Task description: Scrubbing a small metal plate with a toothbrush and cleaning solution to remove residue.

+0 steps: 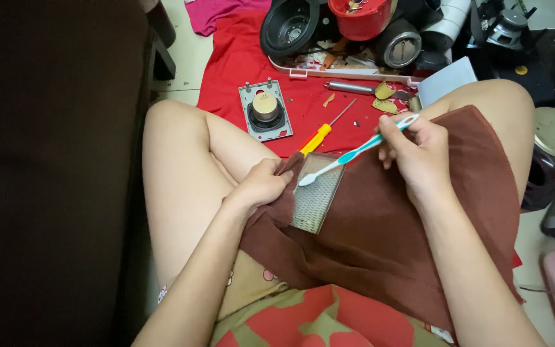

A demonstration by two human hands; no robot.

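Right hand [419,151] pinches a teal toothbrush [354,153], bristle end on the rectangular mesh plate [317,193] lying on the brown towel [387,225] over the lap at frame centre; left hand [261,186] is closed on the towel edge beside the plate's left side. Risk: the plate only rests on soft cloth, so a hard stroke could push it off toward the red cloth [239,58] and the screwdriver [322,132], or bend the mesh.

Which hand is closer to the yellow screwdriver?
Left. The left hand sits just below the screwdriver, gripping the brown cloth. The right hand is farther off to its right, holding the toothbrush.
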